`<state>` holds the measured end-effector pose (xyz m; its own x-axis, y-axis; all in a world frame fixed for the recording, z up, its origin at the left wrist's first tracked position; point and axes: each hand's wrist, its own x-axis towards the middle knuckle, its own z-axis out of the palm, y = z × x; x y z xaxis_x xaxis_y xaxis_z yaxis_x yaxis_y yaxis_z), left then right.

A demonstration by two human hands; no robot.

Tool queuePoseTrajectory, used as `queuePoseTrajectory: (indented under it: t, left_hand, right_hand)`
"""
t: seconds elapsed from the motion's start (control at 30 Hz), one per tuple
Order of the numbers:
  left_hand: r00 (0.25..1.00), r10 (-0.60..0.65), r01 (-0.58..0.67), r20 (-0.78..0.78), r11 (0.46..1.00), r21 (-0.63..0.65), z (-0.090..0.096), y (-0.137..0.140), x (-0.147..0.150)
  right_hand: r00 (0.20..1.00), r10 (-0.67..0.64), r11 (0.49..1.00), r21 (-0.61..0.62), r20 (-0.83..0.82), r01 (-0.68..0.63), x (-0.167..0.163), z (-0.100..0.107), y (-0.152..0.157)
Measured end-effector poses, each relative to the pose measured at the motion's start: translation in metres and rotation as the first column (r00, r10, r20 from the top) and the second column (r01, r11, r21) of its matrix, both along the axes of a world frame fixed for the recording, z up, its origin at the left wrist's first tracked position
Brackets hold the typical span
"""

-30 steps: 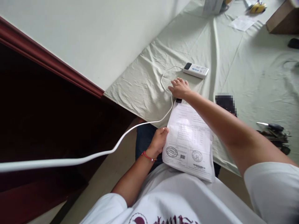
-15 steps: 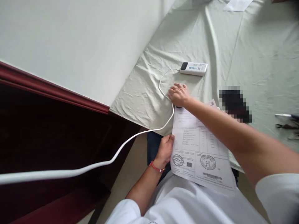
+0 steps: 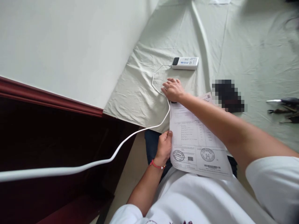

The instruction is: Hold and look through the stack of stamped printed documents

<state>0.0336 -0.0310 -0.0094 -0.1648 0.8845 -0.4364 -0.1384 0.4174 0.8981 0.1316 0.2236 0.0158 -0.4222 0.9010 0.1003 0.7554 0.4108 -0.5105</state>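
A printed paper sheet (image 3: 190, 133) with two round stamps leans from the table edge toward my lap. My left hand (image 3: 164, 144), wearing a red bracelet, pinches its left edge between thumb and fingers. At the sheet's upper left corner my right hand (image 3: 173, 89) rests palm down, fingers slightly apart. A small dark object (image 3: 173, 102) peeks out beneath this hand at the top of the paper; most of it is hidden, so its kind cannot be made out. Just left of the right hand runs a white cable (image 3: 153, 81), joined to a white power bank (image 3: 185, 63).
Pale green cloth (image 3: 140, 77) covers the table. To the right lie a pixelated dark item (image 3: 227, 95) and a bunch of keys (image 3: 288, 107). A white surface with red trim (image 3: 46, 96) borders the left side, and the cable crosses from there in the foreground.
The view has shifted slightly, so the table items appear a little further left and higher. Both hands keep about the same places on the sheet.
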Motion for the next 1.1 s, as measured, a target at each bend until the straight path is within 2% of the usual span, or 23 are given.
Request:
queuePoseTrajectory:
  t: [0.07, 0.17, 0.23, 0.3, 0.37, 0.47, 0.57, 0.67, 0.77, 0.9, 1.0, 1.1]
  left_hand:
    - [0.999, -0.008, 0.008, -0.031, 1.0, 0.017, 0.0, -0.001, 0.0]
    - [0.995, -0.022, 0.024, -0.095, 1.0, 0.02, 0.002, -0.002, -0.002]
    - [0.988, -0.031, 0.035, -0.154, 0.999, 0.027, 0.003, -0.005, -0.003]
    - [0.977, -0.034, 0.044, -0.211, 0.998, 0.043, 0.004, -0.009, -0.005]
    - [0.966, -0.032, 0.051, -0.256, 0.997, 0.065, 0.004, -0.015, -0.007]
    - [0.961, -0.028, 0.052, -0.275, 0.995, 0.081, 0.001, -0.024, -0.009]
    - [0.968, -0.025, 0.043, -0.252, 0.997, 0.065, -0.005, -0.031, -0.01]
    - [0.972, 0.0, 0.013, -0.237, 0.998, 0.055, -0.009, -0.034, -0.009]
    - [0.988, 0.048, -0.043, -0.146, 0.998, 0.035, -0.006, -0.033, -0.006]
    - [0.987, 0.088, -0.085, 0.137, 0.996, -0.028, 0.002, -0.039, -0.004]
    - [0.942, 0.082, -0.027, 0.327, 0.985, -0.171, 0.006, -0.052, -0.006]
    - [0.924, 0.062, 0.052, 0.377, 0.957, -0.286, 0.004, -0.068, -0.007]
  right_hand:
    - [0.999, -0.024, 1.0, -0.001, -0.027, 0.024, -0.001, 0.002, 0.001]
    - [0.993, -0.078, 0.995, -0.067, -0.091, 0.072, 0.001, 0.007, 0.004]
    - [0.976, -0.142, 0.986, -0.109, -0.163, 0.125, 0.006, 0.01, 0.004]
    - [0.948, -0.212, 0.976, -0.101, -0.237, 0.193, 0.017, 0.011, -0.002]
    - [0.92, -0.261, 0.965, -0.043, -0.291, 0.26, 0.033, 0.009, -0.016]
    - [0.917, -0.24, 0.956, 0.084, -0.319, 0.28, 0.064, 0.003, -0.051]
    - [0.958, -0.179, 0.963, 0.157, -0.226, 0.218, 0.094, -0.005, -0.088]
    - [0.977, -0.184, 0.963, 0.18, -0.106, 0.201, 0.114, -0.015, -0.115]
    - [0.983, -0.176, 0.963, 0.198, -0.053, 0.183, 0.122, -0.023, -0.124]
    - [0.986, -0.141, 0.965, 0.21, -0.083, 0.156, 0.125, -0.026, -0.121]
    - [0.989, -0.11, 0.967, 0.221, -0.096, 0.129, 0.128, -0.024, -0.118]
    - [0.991, -0.081, 0.969, 0.227, -0.102, 0.102, 0.13, -0.023, -0.118]
